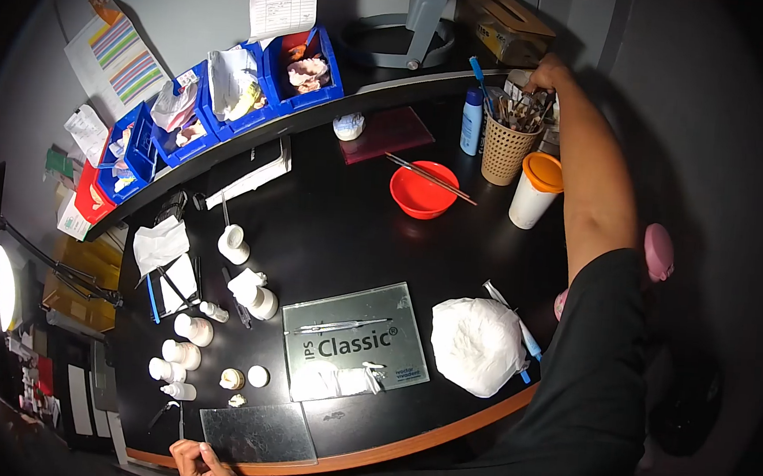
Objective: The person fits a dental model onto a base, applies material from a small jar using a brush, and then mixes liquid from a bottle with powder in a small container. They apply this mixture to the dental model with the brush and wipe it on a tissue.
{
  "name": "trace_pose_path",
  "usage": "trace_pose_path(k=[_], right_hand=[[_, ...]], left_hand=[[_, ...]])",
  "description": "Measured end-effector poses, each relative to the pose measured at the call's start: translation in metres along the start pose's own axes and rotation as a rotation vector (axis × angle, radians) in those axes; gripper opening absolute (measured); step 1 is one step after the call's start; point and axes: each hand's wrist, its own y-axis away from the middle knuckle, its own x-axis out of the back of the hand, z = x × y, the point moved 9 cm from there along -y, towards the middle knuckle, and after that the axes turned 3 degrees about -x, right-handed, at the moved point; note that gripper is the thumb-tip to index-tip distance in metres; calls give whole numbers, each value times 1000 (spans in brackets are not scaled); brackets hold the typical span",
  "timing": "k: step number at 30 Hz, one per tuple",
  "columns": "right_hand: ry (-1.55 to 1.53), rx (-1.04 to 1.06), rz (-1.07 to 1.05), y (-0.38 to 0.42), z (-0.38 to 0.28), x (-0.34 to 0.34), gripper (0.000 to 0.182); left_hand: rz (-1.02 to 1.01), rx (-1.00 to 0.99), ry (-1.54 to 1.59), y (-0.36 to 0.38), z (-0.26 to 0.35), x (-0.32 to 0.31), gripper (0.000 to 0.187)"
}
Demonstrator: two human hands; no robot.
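My right arm is stretched to the back right, where my right hand (549, 75) reaches down at the woven cup (503, 151) full of brushes and tools. Its fingers are bent together beside a pale item, and what they grip, if anything, I cannot make out. At the front table edge rests my left hand (199, 464), fingers curled in, with nothing visible in it. Just beyond it lies a dark glass plate (259, 433). A glass slab (356, 347) marked "IPS Classic" carries a metal instrument (343, 325) and white strips (345, 381).
Several white bottles (180, 354) stand at left. A red bowl (422, 197) with sticks across it, a blue bottle (471, 125) and an orange-lidded cup (535, 196) sit toward the back. White crumpled tissue (477, 346) lies right. Blue bins (298, 99) line the raised shelf.
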Motion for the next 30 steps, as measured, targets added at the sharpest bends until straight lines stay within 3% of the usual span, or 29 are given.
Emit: trace_pose_path(k=[4, 8, 13, 17, 20, 24, 26, 30], right_hand=[[87, -32, -67, -13, 4, -19, 59], [235, -55, 119, -5, -3, -7, 49], [274, -37, 57, 7, -9, -7, 46], [39, -62, 109, -27, 6, -15, 52], [-138, -36, -75, -31, 5, -9, 53], [-243, -47, 84, -19, -1, 35, 54], [-91, -100, 215, -14, -7, 51, 56], [-120, -180, 321, 14, -7, 87, 58]], left_hand=[[28, 8, -3, 2, -1, 0, 7], [4, 6, -35, -1, 3, -1, 10], [1, 14, -32, 1, 0, 0, 12], [3, 30, -49, 1, 0, 1, 11], [-49, 114, -115, 16, -23, 4, 13], [-4, 172, -150, 18, -22, 5, 17], [0, 179, -128, 17, -21, 3, 16], [16, 186, -108, 17, -19, 3, 17]])
